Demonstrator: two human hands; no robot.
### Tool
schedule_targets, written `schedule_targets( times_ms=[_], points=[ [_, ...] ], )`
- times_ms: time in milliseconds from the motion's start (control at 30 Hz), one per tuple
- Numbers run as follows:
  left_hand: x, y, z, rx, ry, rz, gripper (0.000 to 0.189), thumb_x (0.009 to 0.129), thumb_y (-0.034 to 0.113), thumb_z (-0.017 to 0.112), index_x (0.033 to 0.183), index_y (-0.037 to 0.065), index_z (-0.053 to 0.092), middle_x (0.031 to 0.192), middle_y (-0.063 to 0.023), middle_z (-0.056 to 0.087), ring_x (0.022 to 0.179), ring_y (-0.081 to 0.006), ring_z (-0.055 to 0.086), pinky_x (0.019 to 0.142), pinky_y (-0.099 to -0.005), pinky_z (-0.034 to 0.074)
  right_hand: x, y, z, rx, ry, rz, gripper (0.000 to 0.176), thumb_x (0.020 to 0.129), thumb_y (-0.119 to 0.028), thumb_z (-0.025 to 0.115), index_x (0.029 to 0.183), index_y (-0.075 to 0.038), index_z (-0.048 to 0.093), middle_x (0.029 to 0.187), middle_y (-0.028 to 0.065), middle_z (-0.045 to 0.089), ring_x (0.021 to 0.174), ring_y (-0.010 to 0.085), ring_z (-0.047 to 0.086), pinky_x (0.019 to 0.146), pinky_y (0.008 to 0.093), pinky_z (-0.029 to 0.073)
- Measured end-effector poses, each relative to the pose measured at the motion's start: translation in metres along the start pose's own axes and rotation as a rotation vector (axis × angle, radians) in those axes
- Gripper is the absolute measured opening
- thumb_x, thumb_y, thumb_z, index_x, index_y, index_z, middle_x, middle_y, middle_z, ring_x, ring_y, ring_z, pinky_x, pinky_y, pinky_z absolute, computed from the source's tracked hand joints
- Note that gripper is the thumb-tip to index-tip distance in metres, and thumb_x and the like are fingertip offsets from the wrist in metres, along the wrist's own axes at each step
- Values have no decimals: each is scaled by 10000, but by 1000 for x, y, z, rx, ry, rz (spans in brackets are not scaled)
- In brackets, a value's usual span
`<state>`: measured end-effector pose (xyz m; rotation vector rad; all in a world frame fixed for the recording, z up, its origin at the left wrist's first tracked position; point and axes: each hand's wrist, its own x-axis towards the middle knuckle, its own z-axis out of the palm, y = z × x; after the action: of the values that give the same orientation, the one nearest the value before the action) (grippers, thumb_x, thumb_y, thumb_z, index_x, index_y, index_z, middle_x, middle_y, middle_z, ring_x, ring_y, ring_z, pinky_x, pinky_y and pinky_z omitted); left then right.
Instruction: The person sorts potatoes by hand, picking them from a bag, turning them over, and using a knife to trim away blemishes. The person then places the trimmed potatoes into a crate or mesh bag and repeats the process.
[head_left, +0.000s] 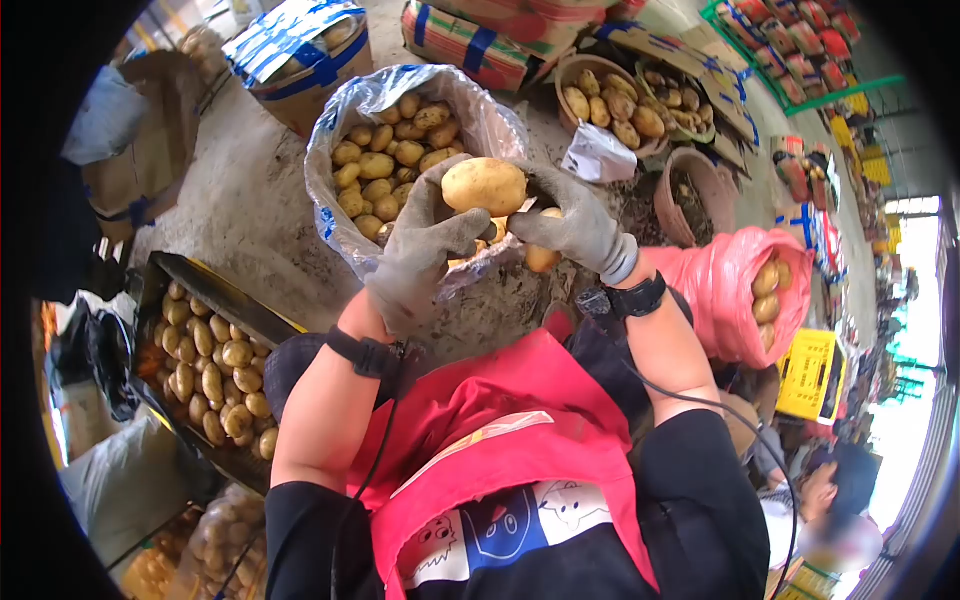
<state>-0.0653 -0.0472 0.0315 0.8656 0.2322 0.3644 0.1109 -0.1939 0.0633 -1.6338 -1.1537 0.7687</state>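
Observation:
A large yellow potato (pixel 484 187) is held up over the near rim of a plastic-lined tub (pixel 330 150) full of potatoes (pixel 385 165). My left hand (pixel 425 235), in a grey glove, curls round the potato's left side. At its right end are the fingers of my right hand (pixel 575 225), gloved the same way. A second potato (pixel 543 258) shows just below the right palm and appears gripped by that hand; its upper part is hidden by the glove. More potatoes in the tub are partly covered by my hands.
A black crate (pixel 215 285) of potatoes stands at left. At right are a pink sack (pixel 715 290) with potatoes, a yellow crate (pixel 808 375) and a brown bucket (pixel 697 195). Potato basins (pixel 570 75) and cartons (pixel 465 45) line the back. A person (pixel 790 500) is at lower right.

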Motion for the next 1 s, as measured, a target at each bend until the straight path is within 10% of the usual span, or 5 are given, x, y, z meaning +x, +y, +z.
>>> schedule_targets(
  times_ms=[133, 567, 733, 933, 1000],
  points=[
    [-7, -11, 13, 92, -68, -73, 795, 867, 7, 768, 1560, 41, 381, 1420, -103, 574, 1327, -211, 557, 1121, -351, 471, -29, 20, 6, 241, 11, 96, 591, 915, -139, 766, 1459, -35, 559, 1300, 91, 688, 1144, 143, 647, 1018, 313, 521],
    [21, -58, 1, 582, -45, -178, 715, 844, -95, 747, 1491, 13, 464, 1404, -92, 591, 1268, -190, 592, 1080, -334, 506, -29, 62, -4, -282, 60, 170, 407, 920, -288, 712, 1228, -22, 713, 967, 177, 769, 874, 235, 761, 819, 351, 594],
    [37, -54, 14, 475, -28, -265, 711, 836, -94, 737, 1488, 0, 471, 1352, -82, 618, 1210, -171, 614, 1053, -327, 509, -20, 94, -19, 156, 84, 300, 267, 966, -183, 643, 1122, 6, 750, 892, 77, 749, 786, 80, 659, 715, 289, 559],
    [48, -40, 13, 182, 137, -247, 584, 897, 23, 696, 1454, 58, 522, 1240, -77, 675, 980, -166, 695, 854, -267, 572, -22, 135, -25, 540, 324, 135, 231, 1033, -187, 618, 1125, -7, 728, 995, 87, 749, 928, 161, 707, 825, 302, 572],
    [45, -24, 4, 269, 191, -183, 536, 952, 163, 697, 1452, 60, 535, 1241, -74, 673, 930, -150, 668, 762, -263, 549, -19, 126, -28, 961, 605, 536, 248, 1031, -255, 635, 1155, -56, 716, 1049, 77, 736, 948, 199, 710, 809, 332, 580]
  ],
)
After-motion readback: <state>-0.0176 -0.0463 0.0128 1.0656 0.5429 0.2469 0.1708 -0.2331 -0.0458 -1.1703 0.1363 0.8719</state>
